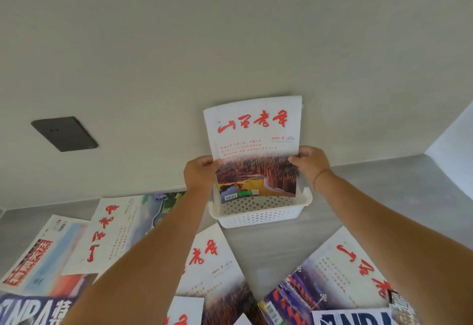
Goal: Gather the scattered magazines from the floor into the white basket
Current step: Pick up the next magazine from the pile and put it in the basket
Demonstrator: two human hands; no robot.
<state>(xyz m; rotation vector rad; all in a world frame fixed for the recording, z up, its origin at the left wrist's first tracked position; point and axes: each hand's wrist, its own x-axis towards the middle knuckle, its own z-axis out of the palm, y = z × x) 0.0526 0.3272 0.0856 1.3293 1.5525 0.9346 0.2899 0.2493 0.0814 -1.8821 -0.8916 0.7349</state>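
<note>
I hold one white magazine with red calligraphy and an autumn landscape photo upright, its lower edge down inside the white perforated basket by the wall. My left hand grips its left edge and my right hand grips its right edge. Several more magazines lie on the grey floor: one under my left arm, one at the right, one to the left, and another at far left.
The basket stands against a pale wall with a dark socket plate at the left. NBA magazines lie at the bottom left and bottom right. A corner of another wall rises at the right.
</note>
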